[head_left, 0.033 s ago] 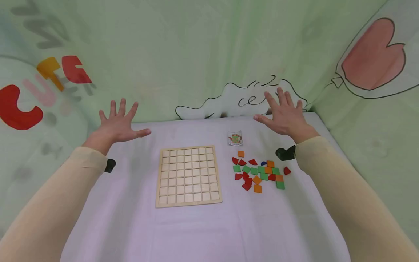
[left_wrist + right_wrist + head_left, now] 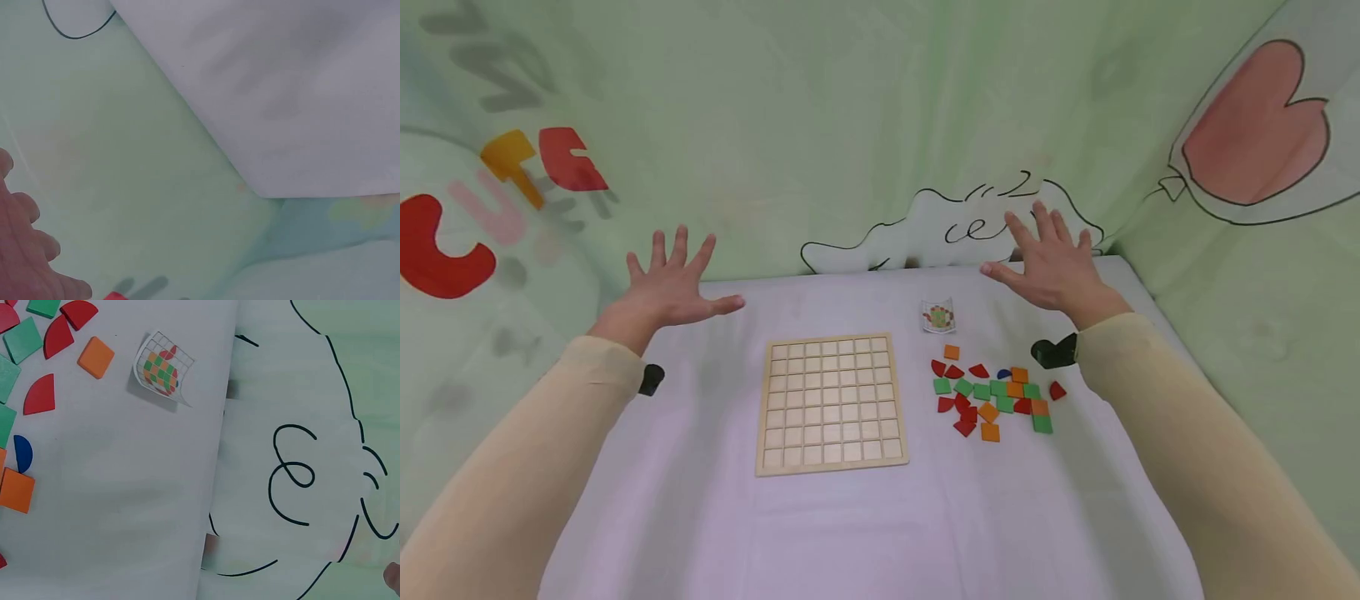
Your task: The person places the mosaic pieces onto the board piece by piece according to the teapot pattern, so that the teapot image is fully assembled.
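My left hand (image 2: 666, 287) is held up over the table's far left part, fingers straight and spread, holding nothing. On the other side my right hand (image 2: 1052, 267) hovers in the same way, fingers spread, above the far right. Between and below them lies a square wooden grid board (image 2: 833, 406), its cells bare. Right of the board are scattered flat tiles: orange squares (image 2: 990, 432), green squares (image 2: 1042, 424), red quarter-circle pieces (image 2: 1057, 391) and a blue half-circle piece (image 2: 23, 454). A small curled picture card (image 2: 161, 372) with a tile pattern sits behind the tiles.
The table (image 2: 835, 542) wears a white cloth. Green fabric walls (image 2: 737, 125) rise behind it and on both sides, with drawn letters at left and a heart balloon (image 2: 1255, 125) at right. Black wrist cameras (image 2: 652, 379) are strapped under both wrists.
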A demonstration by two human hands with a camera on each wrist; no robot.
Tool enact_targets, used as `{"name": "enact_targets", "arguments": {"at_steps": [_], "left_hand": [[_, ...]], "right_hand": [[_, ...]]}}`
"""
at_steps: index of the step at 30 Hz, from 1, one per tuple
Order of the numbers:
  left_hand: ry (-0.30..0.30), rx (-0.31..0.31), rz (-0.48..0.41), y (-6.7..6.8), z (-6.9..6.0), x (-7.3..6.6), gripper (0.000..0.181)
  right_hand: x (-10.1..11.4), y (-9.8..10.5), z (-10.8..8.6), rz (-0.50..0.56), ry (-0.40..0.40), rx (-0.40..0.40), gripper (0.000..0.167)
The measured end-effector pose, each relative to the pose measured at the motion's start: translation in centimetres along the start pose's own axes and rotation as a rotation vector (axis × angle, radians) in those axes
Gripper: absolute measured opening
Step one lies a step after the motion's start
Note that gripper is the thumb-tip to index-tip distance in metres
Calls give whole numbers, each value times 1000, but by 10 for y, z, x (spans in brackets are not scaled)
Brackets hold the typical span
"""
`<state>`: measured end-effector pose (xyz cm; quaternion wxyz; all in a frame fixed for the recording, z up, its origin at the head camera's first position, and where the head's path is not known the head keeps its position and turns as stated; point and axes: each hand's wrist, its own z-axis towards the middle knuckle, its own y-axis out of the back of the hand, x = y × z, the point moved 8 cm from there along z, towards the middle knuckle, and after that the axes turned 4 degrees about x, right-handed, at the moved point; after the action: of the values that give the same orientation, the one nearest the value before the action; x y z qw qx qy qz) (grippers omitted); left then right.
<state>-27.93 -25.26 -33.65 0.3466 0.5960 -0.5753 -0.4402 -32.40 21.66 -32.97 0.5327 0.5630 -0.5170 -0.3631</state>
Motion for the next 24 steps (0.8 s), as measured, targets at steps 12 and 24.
{"name": "enact_targets", "arguments": {"at_steps": [12,24], "left_hand": [[-88,31,-159,-82,6,-12,99],[-139,136,-333,-196,3,-7,105]], "right_hand": [[-7,-41,6,217,28,44,75],[-13,-127,35,572,-83,40,62]]}}
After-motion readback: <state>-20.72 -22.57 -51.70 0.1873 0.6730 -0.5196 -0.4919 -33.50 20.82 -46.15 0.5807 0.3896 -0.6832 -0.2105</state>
